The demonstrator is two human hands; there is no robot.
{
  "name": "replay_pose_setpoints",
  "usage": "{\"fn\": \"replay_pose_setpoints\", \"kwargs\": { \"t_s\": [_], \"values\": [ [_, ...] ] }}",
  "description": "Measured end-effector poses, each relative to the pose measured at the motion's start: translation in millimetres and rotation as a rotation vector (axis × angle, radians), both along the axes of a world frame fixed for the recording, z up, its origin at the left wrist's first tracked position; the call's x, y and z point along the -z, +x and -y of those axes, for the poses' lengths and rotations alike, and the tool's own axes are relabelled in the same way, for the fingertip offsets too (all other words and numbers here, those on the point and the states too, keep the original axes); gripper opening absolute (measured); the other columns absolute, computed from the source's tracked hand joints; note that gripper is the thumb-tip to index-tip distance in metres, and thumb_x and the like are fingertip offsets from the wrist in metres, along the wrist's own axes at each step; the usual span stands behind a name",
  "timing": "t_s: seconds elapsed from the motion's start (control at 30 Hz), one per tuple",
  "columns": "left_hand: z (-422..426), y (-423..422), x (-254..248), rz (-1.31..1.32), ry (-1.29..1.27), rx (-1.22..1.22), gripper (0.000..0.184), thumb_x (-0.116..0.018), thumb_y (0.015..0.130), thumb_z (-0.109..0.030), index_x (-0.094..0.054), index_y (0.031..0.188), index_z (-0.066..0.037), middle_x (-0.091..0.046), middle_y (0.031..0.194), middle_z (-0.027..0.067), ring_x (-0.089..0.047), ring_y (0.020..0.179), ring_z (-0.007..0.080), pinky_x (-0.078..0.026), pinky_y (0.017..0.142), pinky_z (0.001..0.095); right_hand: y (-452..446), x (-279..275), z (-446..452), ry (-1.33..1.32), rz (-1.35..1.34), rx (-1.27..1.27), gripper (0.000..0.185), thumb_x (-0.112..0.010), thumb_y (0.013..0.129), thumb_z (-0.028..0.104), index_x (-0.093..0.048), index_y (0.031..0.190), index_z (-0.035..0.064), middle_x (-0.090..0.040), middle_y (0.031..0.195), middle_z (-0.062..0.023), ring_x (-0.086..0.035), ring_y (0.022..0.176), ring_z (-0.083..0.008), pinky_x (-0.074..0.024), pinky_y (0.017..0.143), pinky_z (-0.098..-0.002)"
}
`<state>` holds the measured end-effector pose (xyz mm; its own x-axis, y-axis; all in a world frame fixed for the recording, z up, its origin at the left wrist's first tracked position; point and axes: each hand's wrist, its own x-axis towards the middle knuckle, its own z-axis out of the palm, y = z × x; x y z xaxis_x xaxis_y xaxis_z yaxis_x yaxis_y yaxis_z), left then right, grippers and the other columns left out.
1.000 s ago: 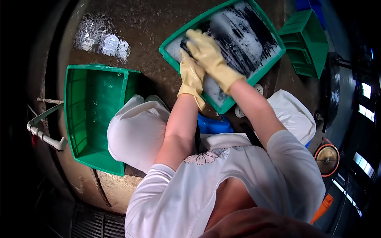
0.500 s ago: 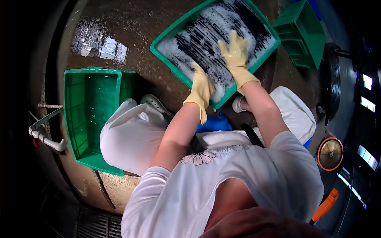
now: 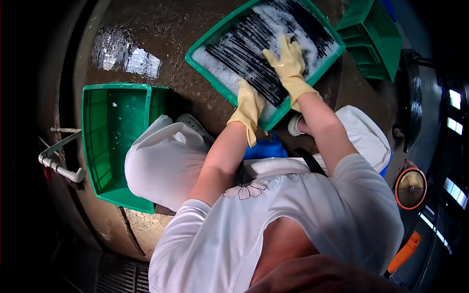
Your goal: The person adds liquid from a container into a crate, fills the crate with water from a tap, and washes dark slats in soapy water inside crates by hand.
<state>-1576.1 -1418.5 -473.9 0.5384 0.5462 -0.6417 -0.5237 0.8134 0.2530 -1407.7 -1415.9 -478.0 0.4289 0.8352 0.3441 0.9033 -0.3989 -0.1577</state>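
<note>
A green plastic crate (image 3: 213,82) holds white suds and many long, thin black strips (image 3: 244,46) lying side by side. My right hand (image 3: 288,63), in a pale yellow rubber glove, rests on the strips with its fingers apart and holds nothing that I can see. At the crate's near side is my left hand (image 3: 248,105), gloved alike. Its thumb side points up into the suds near the rim; the other fingers are largely hidden, so its grip is unclear.
Another green crate (image 3: 126,139) stands on the wet floor (image 3: 161,29) by my left knee. More green crates (image 3: 373,41) are at the upper right. A white pipe (image 3: 63,168) sticks out at the left, and a round orange-rimmed object (image 3: 410,188) is at the right.
My right hand has shifted slightly left over the strips. Less foam covers the strips in the middle, and more of their black surface shows. My left hand stays near the rim.
</note>
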Motion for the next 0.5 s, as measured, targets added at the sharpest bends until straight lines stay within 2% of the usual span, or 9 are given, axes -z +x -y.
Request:
{"fn": "replay_pose_setpoints", "kwargs": {
  "t_s": [0.07,0.13,0.2,0.23,0.27,0.33,0.37,0.4,0.5],
  "values": [
    [2.4,2.1,19.4,0.09,0.099,0.047,0.073,-0.032,0.109,-0.06,-0.039,0.157,-0.006,-0.044,0.16,0.0133,-0.041,0.145,0.0332,-0.031,0.123,0.0435,-43.3,-32.4,6.8,-0.24,-0.541,0.262,0.095,-0.07,0.086,0.067,-0.041,0.154,0.0078,-0.053,0.139,-0.0321,-0.053,0.127,-0.0515,-0.0434,0.11,-0.0491],
    [-1.6,0.6,8.2,0.11,-0.169,0.063,0.08,-0.024,0.107,-0.067,-0.036,0.159,-0.007,-0.042,0.16,0.018,-0.039,0.147,0.0361,-0.03,0.125,0.0443,-75.8,-39.6,23.1,-0.323,-0.659,0.247,0.108,-0.081,0.079,0.061,-0.033,0.16,0.0083,-0.048,0.146,-0.0326,-0.052,0.13,-0.0508,-0.0411,0.114,-0.049],
    [4.4,-11.1,25.8,0.884,-0.182,0.028,0.078,-0.021,0.108,-0.064,-0.031,0.161,-0.008,-0.041,0.16,0.0191,-0.042,0.144,0.0362,-0.031,0.125,0.0434,-97.0,-9.9,41.9,-0.229,-0.378,-0.019,0.106,-0.082,0.078,0.053,-0.033,0.16,0.0064,-0.046,0.15,-0.0306,-0.048,0.136,-0.0508,-0.035,0.119,-0.0502],
    [9.9,-9.2,39.4,0.877,-0.182,0.029,0.078,-0.021,0.108,-0.064,-0.031,0.161,-0.008,-0.041,0.16,0.0191,-0.042,0.144,0.0362,-0.031,0.125,0.0434,-88.4,2.3,44.9,-0.13,-0.424,-0.073,0.096,-0.082,0.078,0.045,-0.041,0.155,0.0043,-0.044,0.155,-0.0268,-0.043,0.142,-0.049,-0.0286,0.124,-0.0501],
    [17.2,-6.9,58.6,1.231,-0.793,-0.379,0.065,-0.029,0.108,-0.055,-0.045,0.149,-0.007,-0.052,0.143,0.0173,-0.05,0.129,0.0351,-0.038,0.114,0.0438,-80.7,-12.2,33.6,0.001,-0.197,-0.119,0.078,-0.079,0.084,0.039,-0.05,0.148,0.0039,-0.05,0.151,-0.0255,-0.044,0.141,-0.045,-0.0301,0.122,-0.0504],
    [20.7,-9.0,83.8,1.679,-2.062,-1.329,0.044,-0.046,0.107,-0.037,-0.071,0.126,-0.007,-0.074,0.108,0.0137,-0.066,0.1,0.0328,-0.052,0.094,0.0444,-41.1,-40.5,6.2,-0.221,-0.157,0.001,0.068,-0.074,0.09,0.04,-0.054,0.145,0.0049,-0.057,0.145,-0.0241,-0.049,0.138,-0.0406,-0.0325,0.118,-0.0511],
    [12.1,-23.3,60.9,1.61,-2.279,-1.077,0.033,-0.053,0.103,-0.027,-0.08,0.102,-0.008,-0.075,0.088,0.0079,-0.068,0.086,0.0274,-0.053,0.078,0.0413,-14.6,-17.6,4.6,-0.088,-0.087,-0.015,0.07,-0.072,0.092,0.042,-0.051,0.148,0.0057,-0.058,0.143,-0.0246,-0.05,0.137,-0.0413,-0.0338,0.117,-0.0512],
    [-3.8,-21.0,-0.7,1.453,-2.228,-1.441,0.031,-0.055,0.102,-0.025,-0.08,0.104,-0.008,-0.075,0.094,0.0098,-0.069,0.089,0.0215,-0.053,0.077,0.0346,1.2,2.4,6.4,0.039,-0.013,-0.034,0.071,-0.07,0.093,0.043,-0.049,0.15,0.0064,-0.059,0.141,-0.0251,-0.051,0.135,-0.0419,-0.0351,0.115,-0.0513],
    [6.4,-14.4,74.9,1.535,-2.081,-1.173,0.032,-0.055,0.102,-0.027,-0.08,0.104,-0.007,-0.075,0.098,0.01,-0.069,0.095,0.0241,-0.055,0.087,0.0332,-39.7,-35.3,7.3,-0.229,-0.429,0.203,0.096,-0.07,0.089,0.058,-0.032,0.159,0.0048,-0.046,0.154,-0.0254,-0.045,0.138,-0.0501,-0.0338,0.12,-0.0507]
  ]
}}
